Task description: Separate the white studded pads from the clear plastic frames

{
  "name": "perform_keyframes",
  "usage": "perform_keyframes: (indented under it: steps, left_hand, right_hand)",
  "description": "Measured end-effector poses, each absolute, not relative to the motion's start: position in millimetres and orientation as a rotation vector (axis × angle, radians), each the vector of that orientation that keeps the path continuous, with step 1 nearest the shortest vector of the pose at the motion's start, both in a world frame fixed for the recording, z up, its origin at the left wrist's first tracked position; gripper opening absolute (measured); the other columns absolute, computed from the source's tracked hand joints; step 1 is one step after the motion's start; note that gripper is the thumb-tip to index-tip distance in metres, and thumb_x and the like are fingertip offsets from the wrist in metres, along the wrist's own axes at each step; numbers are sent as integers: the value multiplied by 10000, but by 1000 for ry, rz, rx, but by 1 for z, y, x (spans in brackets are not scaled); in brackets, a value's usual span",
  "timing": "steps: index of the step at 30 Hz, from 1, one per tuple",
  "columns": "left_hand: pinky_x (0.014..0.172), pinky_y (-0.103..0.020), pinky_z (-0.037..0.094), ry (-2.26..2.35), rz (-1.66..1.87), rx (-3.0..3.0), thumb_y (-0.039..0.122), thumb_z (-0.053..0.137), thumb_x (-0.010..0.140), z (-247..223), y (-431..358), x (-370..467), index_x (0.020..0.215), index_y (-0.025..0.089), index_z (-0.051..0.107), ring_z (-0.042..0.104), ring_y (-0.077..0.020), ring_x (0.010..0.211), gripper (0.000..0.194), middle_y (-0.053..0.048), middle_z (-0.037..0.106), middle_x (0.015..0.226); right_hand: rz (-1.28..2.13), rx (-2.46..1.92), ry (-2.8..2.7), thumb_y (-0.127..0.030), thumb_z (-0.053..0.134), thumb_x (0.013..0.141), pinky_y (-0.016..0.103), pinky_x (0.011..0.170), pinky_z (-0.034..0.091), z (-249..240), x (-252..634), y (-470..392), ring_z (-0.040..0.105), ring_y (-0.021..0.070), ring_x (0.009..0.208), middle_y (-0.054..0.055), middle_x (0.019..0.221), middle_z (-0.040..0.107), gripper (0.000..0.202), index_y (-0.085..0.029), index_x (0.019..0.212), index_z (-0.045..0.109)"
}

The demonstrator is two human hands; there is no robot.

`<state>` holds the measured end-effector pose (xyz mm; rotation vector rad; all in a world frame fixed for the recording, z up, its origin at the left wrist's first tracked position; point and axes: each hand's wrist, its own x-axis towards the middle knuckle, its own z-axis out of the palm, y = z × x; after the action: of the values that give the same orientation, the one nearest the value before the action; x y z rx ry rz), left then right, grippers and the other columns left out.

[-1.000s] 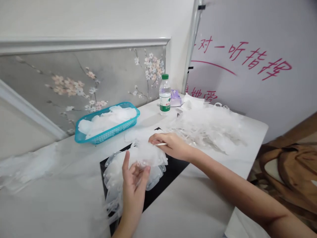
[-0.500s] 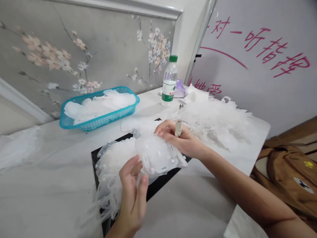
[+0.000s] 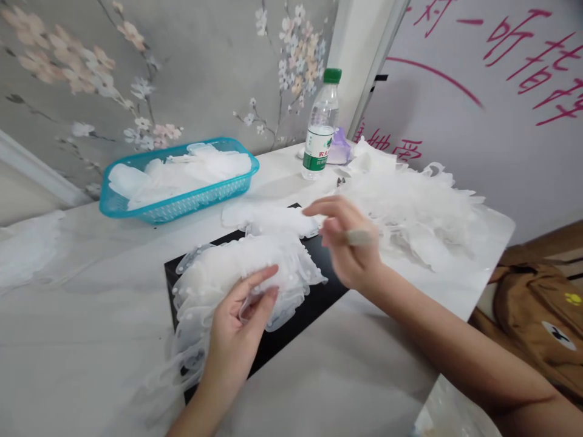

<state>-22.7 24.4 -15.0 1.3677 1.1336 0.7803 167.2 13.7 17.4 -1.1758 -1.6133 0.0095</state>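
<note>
My left hand (image 3: pixel 241 315) pinches the edge of a thin translucent white plastic piece (image 3: pixel 285 276) between thumb and fingers. Beneath it lies a heap of similar plastic pieces (image 3: pixel 204 273) with small round dots and looped edges, spread on a black mat (image 3: pixel 273 346). My right hand (image 3: pixel 350 240) is lifted to the right of the heap, index finger stretched out and the other fingers partly curled. Nothing shows between its slightly blurred fingers; a beige band (image 3: pixel 359 237) sits round one of them. Just beyond its fingertips lies another group of white pieces (image 3: pixel 273 220).
A blue basket (image 3: pixel 195 197) of white pieces stands at the back left. Behind my right hand are a water bottle (image 3: pixel 321 127), a purple packet (image 3: pixel 339 147) and a large loose white pile (image 3: pixel 423 206). A brown bag (image 3: pixel 537 309) is beyond the table's right edge.
My right hand has let go of the plastic piece and moved right, away from the heap. My left hand has closed from spread fingers into a pinch. The view has shifted slightly.
</note>
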Motion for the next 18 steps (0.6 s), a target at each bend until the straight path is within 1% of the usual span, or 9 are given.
perform_keyframes:
  steps: [2, 5, 7, 9, 10, 12, 14, 16, 18]
  left_hand:
    - [719, -143, 489, 1144, 794, 1359, 403, 675, 730, -14, 23, -22, 1063, 247, 654, 632, -98, 799, 368, -14, 661, 1070]
    - [731, -150, 497, 1125, 805, 1325, 398, 680, 726, -12, 21, -22, 1080, 231, 643, 654, -113, 831, 393, -33, 663, 1057]
    - [720, -150, 501, 1116, 807, 1317, 388, 681, 728, -12, 21, -21, 1095, 226, 631, 665, -120, 835, 405, -38, 668, 1029]
    - [715, -150, 504, 1123, 817, 1324, 376, 682, 731, -13, 20, -21, 1110, 221, 620, 671, -122, 827, 413, -36, 674, 987]
    - [722, -154, 505, 1127, 826, 1330, 371, 679, 735, -13, 20, -21, 1116, 217, 615, 672, -122, 825, 416, -37, 674, 975]
    - [741, -163, 508, 1122, 850, 1340, 360, 672, 744, -14, 19, -20, 1122, 209, 609, 674, -122, 818, 411, -39, 670, 973]
    - [755, -171, 510, 1109, 878, 1354, 345, 667, 750, -14, 18, -19, 1119, 206, 607, 676, -118, 808, 398, -43, 661, 1009]
    - [757, -179, 515, 1104, 888, 1374, 331, 663, 754, -13, 17, -18, 1118, 206, 604, 676, -119, 804, 389, -47, 653, 1036]
    - [741, -187, 522, 1105, 885, 1396, 323, 657, 759, -12, 16, -18, 1115, 201, 604, 677, -126, 800, 380, -54, 649, 1047]
  right_hand:
    - [3, -1019, -1338, -363, 309, 993, 273, 574, 445, 23, 167, 8, 519, 123, 607, 45, 884, 585, 355, -184, 895, 601]
    - [55, -1016, -1174, -462, 282, 984, 272, 489, 409, 31, 165, 0, 513, 138, 560, 52, 704, 592, 528, -181, 723, 645]
    - [180, -1095, -1159, -511, 236, 981, 261, 425, 380, 34, 164, -4, 505, 133, 484, 44, 570, 559, 617, -185, 678, 663]
    - [337, -1112, -1136, -557, 212, 973, 258, 392, 384, 33, 163, -5, 490, 120, 404, 29, 512, 544, 659, -185, 695, 679]
    - [397, -1096, -1145, -578, 216, 966, 261, 405, 410, 32, 163, -5, 514, 126, 411, 28, 518, 558, 663, -181, 723, 689]
    - [444, -1023, -1239, -584, 263, 960, 269, 482, 473, 31, 163, -5, 585, 147, 501, 38, 572, 607, 629, -171, 783, 702]
    - [445, -936, -1402, -514, 342, 972, 264, 536, 497, 32, 164, -5, 614, 151, 575, 42, 619, 640, 525, -160, 837, 705]
    - [475, -857, -1557, -413, 401, 980, 247, 526, 493, 33, 165, -5, 602, 135, 561, 42, 636, 649, 421, -147, 851, 701]
    - [508, -820, -1669, -365, 418, 981, 231, 521, 489, 34, 166, -7, 595, 127, 567, 44, 642, 648, 386, -137, 838, 695]
